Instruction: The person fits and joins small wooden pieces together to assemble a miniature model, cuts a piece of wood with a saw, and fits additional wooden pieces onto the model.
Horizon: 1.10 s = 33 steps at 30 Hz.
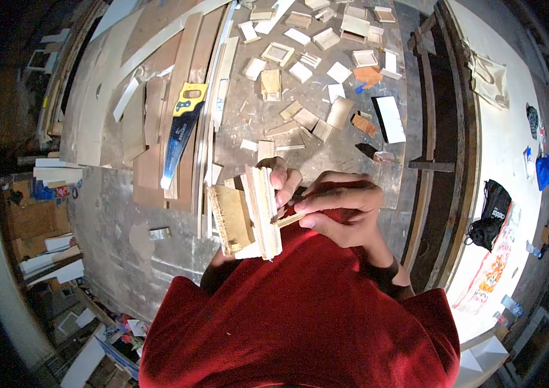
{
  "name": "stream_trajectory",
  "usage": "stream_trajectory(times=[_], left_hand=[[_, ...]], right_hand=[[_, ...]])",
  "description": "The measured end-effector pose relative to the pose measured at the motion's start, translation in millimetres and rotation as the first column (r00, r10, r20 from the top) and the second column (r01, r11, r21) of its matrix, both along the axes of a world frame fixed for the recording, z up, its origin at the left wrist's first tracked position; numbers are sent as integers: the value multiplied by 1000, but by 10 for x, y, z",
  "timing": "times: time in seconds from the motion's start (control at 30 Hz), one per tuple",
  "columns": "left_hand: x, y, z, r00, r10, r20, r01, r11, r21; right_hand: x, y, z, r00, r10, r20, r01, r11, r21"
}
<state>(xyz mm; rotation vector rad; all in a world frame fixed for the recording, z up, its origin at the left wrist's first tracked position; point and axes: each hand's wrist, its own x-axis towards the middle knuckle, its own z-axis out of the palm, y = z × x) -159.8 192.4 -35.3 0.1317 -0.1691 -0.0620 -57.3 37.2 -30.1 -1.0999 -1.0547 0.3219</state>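
Note:
A small box-like piece of joined plywood (263, 213) is held up in front of the red shirt, its layered edges facing me. My left hand (282, 180) is closed around it; the fingers show past its far edge, and the rest of the hand is hidden behind the wood. My right hand (345, 205) pinches a thin wooden strip (291, 220) between thumb and fingers. The strip's far end meets the side of the plywood piece; whether it is fixed there I cannot tell.
Many small wooden pieces and frames (279, 54) lie scattered on the work surface ahead. A yellow-handled handsaw (184, 132) rests on boards at the left. To the right are a dark slatted gap (445, 110) and a pale table (513, 129) with a black drawstring bag (491, 213).

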Motion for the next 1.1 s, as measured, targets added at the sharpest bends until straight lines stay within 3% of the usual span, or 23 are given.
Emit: stream_trajectory(times=[0.17, 0.27, 0.33, 0.57, 0.77, 0.87, 1.1], left_hand=[[20, -51, -20, 995, 101, -15, -100, 992, 71], [27, 43, -170, 999, -30, 21, 28, 996, 90], [52, 20, -239, 988, -33, 149, 45, 996, -75], [51, 99, -107, 993, -112, 41, 110, 993, 51], [95, 110, -197, 994, 15, 106, -13, 1000, -17], [98, 180, -233, 973, -186, 139, 191, 981, -26], [109, 207, -237, 973, -176, 146, 182, 983, -23]], right_hand=[[-1, 0, 67, 998, -43, -54, 40, 998, -41], [39, -33, 67, 1000, 2, -7, -2, 998, -62], [44, -45, 56, 999, 33, 18, -32, 999, -43], [38, -45, 46, 997, -45, -66, 42, 998, -47], [50, -62, 25, 999, 51, -15, -51, 999, 4], [60, -68, 18, 998, 66, 10, -66, 998, 16], [42, -51, 28, 999, 8, -33, -9, 999, -31]])
